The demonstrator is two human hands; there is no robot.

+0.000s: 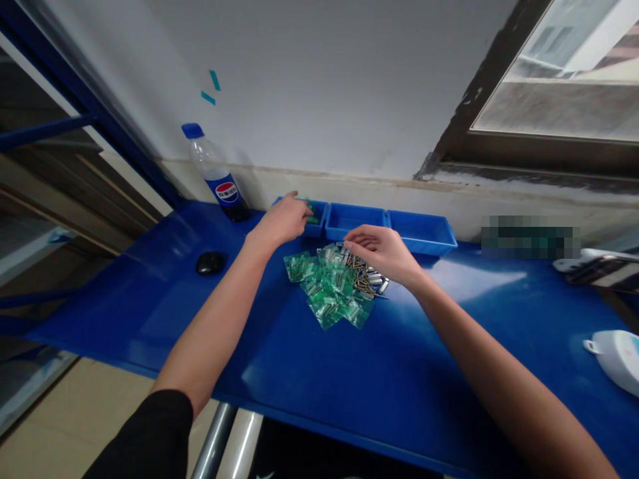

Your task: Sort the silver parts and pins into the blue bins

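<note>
My left hand reaches over the left blue bin, fingers apart and dipping toward green packets inside it. It is open, with no item visibly held. My right hand is closed in a pinch above a heap of small metal parts, brass-coloured pins and silver pieces among them. What sits between its thumb and fingertips is too small to make out. Several clear green plastic packets with small metal pieces inside lie overlapping on the blue table, left of and in front of the heap.
A middle bin and a right bin stand along the wall. Behind and left are a cola bottle and a black computer mouse. A white case lies at the right edge, with a dark-and-white object behind it.
</note>
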